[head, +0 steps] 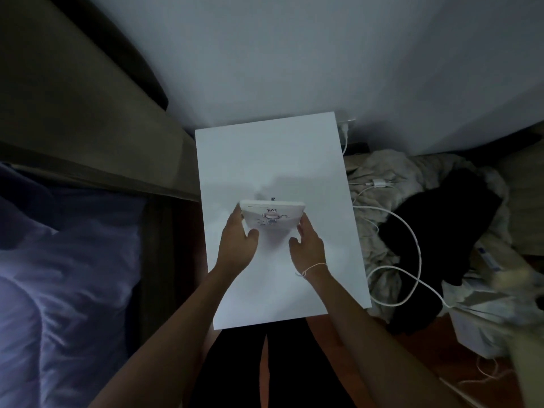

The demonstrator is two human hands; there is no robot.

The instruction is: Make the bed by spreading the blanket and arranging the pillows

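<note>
Lilac bedding (67, 260) lies crumpled on the bed to the person's left, nearest the left hand (235, 240). Left and right hand (309, 245) both grip a small white box (272, 217) over the white desk (265, 160).

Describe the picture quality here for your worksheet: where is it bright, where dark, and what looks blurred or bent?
Head view: dim overall; the white table top is brightest, with a soft shadow under the small white picture held by the left hand and right hand; the purple bedding and clothes pile are murky; the far right edge smears; wide-angle curving bends the walls.
</note>
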